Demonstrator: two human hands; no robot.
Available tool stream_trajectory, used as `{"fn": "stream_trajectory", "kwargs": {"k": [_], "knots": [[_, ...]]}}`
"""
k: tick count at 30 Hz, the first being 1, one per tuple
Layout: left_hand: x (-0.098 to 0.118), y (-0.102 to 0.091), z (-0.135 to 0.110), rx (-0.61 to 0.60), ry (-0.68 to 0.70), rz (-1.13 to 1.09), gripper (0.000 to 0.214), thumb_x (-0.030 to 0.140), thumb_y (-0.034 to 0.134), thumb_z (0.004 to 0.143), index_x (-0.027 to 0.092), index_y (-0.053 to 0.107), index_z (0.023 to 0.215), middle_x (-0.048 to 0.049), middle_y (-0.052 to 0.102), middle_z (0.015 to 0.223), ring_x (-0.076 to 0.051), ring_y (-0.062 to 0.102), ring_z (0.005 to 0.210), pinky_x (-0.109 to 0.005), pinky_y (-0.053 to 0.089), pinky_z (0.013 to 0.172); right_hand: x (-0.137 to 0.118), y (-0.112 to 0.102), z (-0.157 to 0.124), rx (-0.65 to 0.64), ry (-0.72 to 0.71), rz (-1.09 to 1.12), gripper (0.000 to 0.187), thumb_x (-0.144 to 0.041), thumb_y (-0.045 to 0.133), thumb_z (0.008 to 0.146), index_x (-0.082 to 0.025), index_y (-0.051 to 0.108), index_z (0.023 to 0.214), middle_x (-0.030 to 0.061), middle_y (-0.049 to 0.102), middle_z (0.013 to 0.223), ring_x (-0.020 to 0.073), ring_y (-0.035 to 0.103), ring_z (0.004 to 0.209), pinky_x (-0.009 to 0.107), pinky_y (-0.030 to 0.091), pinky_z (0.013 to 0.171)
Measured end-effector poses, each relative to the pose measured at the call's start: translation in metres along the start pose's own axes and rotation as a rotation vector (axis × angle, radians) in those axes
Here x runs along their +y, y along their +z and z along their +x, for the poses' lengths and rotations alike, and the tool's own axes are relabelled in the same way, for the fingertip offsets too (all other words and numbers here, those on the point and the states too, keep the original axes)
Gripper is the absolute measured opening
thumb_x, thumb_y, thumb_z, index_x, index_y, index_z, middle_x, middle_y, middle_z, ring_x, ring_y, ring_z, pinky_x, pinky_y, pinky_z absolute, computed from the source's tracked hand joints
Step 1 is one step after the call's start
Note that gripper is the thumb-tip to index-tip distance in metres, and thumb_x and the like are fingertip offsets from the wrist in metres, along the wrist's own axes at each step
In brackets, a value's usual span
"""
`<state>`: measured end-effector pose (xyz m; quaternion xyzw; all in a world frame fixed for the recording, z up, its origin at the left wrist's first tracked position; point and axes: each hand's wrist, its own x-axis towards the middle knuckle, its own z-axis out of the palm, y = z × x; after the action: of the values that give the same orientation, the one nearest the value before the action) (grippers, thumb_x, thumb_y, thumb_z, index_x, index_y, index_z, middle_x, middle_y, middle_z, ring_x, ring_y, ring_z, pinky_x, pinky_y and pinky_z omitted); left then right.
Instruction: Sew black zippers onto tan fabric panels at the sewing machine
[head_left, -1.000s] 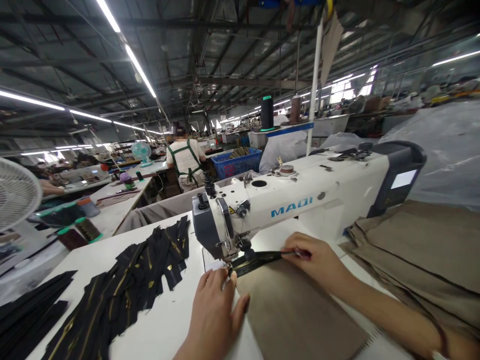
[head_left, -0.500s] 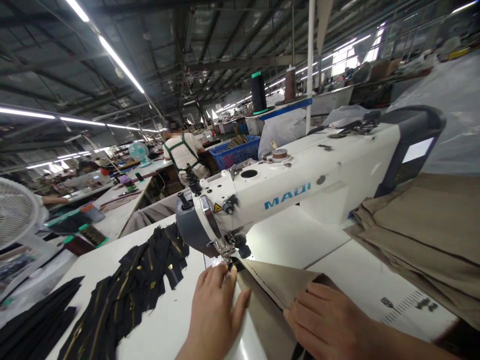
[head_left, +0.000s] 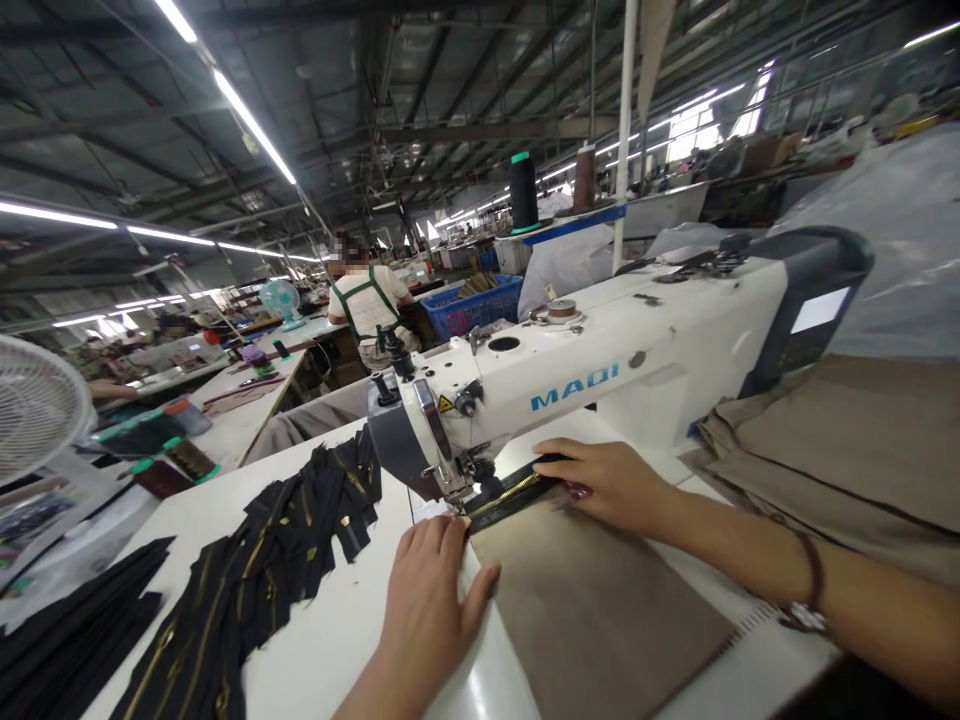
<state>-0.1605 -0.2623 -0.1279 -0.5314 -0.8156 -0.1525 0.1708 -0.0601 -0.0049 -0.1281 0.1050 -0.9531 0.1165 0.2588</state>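
Taking the needle (head_left: 455, 503) of the white sewing machine (head_left: 600, 365) as the middle of the clock, with 12 at the far side, a black zipper (head_left: 514, 490) with gold teeth runs from just beside it toward 2 o'clock. The zipper lies along the far edge of a flat brown cloth (head_left: 600, 600), which spreads over the desk (head_left: 315, 640) toward 4 o'clock. The left hand (head_left: 427, 590), at 6 o'clock, rests palm down with its grip spread and relaxed, fingertips near the needle at the zipper's near end, thumb by the cloth's edge. The right hand (head_left: 619, 490), at 3 o'clock, has its grip closed on the zipper's other end, the black tape pinched between its fingers; a bracelet (head_left: 806, 617) circles that wrist. More black zippers lie in a loose heap (head_left: 262, 560) between 8 and 9 o'clock, with a dark bundle (head_left: 82, 605) farther out beside it. Folded cloth (head_left: 847, 450) is stacked well out at 3 o'clock. Beyond the machine, a blue basket (head_left: 480, 308) stands at 12 and a person (head_left: 367, 300) with green straps at 11.
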Motion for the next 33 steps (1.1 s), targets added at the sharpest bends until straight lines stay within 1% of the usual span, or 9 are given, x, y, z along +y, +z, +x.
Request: {"fn": "stream_trajectory", "kwargs": {"k": [2,5,9,14,16,21,27,29,33], "knots": [[-0.002,0.001,-0.001,-0.007,-0.005,-0.001,0.030,0.034,0.056,0.085,0.014,0.053,0.108,-0.0109,0.060,0.099,-0.028,0.057,0.090,-0.044,0.047,0.079,0.010,0.005,0.005,-0.133,0.011,-0.018,0.037,-0.008,0.051,0.076,-0.022,0.062,0.109,0.0037,0.059,0.120,0.0193,0.061,0.097,0.027,0.049,0.077],[-0.005,0.001,-0.001,-0.019,-0.008,-0.001,0.030,0.035,0.056,0.085,0.015,0.055,0.108,-0.0111,0.060,0.101,-0.029,0.057,0.093,-0.045,0.047,0.081,0.018,0.008,0.008,-0.196,0.010,-0.026,0.039,-0.009,0.051,0.078,-0.022,0.060,0.113,0.0027,0.060,0.119,0.0188,0.061,0.100,0.027,0.048,0.078],[-0.005,0.001,0.000,-0.019,0.006,0.002,0.029,0.035,0.056,0.085,0.016,0.056,0.107,-0.0106,0.060,0.100,-0.028,0.057,0.092,-0.046,0.046,0.082,0.018,0.005,0.011,-0.276,0.004,-0.054,0.028,-0.016,0.050,0.083,-0.022,0.061,0.108,0.0033,0.066,0.105,0.0197,0.063,0.088,0.027,0.047,0.071],[-0.010,0.001,0.002,0.015,0.044,0.021,0.022,0.032,0.056,0.086,0.018,0.058,0.102,-0.0085,0.061,0.095,-0.028,0.057,0.092,-0.046,0.045,0.084,0.018,-0.002,0.019,-0.367,-0.019,-0.105,0.020,-0.019,0.060,0.076,-0.020,0.065,0.096,0.0057,0.058,0.117,0.0195,0.063,0.082,0.026,0.044,0.066],[-0.014,0.003,0.004,0.047,0.070,0.027,0.018,0.030,0.052,0.089,0.018,0.058,0.101,-0.0073,0.062,0.093,-0.026,0.058,0.090,-0.044,0.045,0.083,0.017,-0.005,0.023,-0.411,-0.036,-0.130,0.017,-0.017,0.063,0.074,-0.017,0.065,0.091,0.0077,0.060,0.111,0.0187,0.062,0.072,0.027,0.042,0.061],[-0.019,0.007,0.012,0.129,0.122,0.055,0.019,0.024,0.044,0.094,0.018,0.060,0.087,-0.0047,0.063,0.083,-0.021,0.059,0.078,-0.041,0.044,0.081,0.016,-0.006,0.025,-0.458,-0.057,-0.143,0.031,-0.008,0.063,0.073,-0.014,0.062,0.104,0.0093,0.064,0.094,0.0222,0.061,0.071,0.028,0.039,0.060],[-0.016,0.007,0.016,0.150,0.043,0.039,0.030,0.026,0.039,0.095,0.017,0.062,0.079,-0.0053,0.064,0.081,-0.021,0.059,0.075,-0.038,0.045,0.076,0.032,-0.001,0.028,-0.396,0.067,-0.014,0.018,-0.010,0.053,0.084,-0.016,0.065,0.096,0.0055,0.064,0.098,0.0191,0.059,0.089,0.026,0.042,0.074],[-0.017,0.008,0.015,0.159,0.030,0.028,0.031,0.029,0.039,0.095,0.017,0.063,0.080,-0.0054,0.065,0.081,-0.021,0.061,0.076,-0.038,0.045,0.076,0.040,0.004,0.036,-0.400,0.139,0.031,0.011,-0.016,0.054,0.088,-0.014,0.064,0.087,0.0049,0.064,0.091,0.0171,0.059,0.083,0.027,0.043,0.073],[-0.019,0.008,0.016,0.161,0.018,0.001,0.033,0.033,0.039,0.095,0.018,0.064,0.079,-0.0058,0.067,0.083,-0.022,0.063,0.078,-0.037,0.046,0.073,0.052,0.013,0.051,-0.450,0.278,0.104,0.026,-0.034,0.055,0.093,-0.012,0.059,0.078,-0.0007,0.058,0.074,0.0135,0.056,0.066,0.029,0.047,0.065]]}}
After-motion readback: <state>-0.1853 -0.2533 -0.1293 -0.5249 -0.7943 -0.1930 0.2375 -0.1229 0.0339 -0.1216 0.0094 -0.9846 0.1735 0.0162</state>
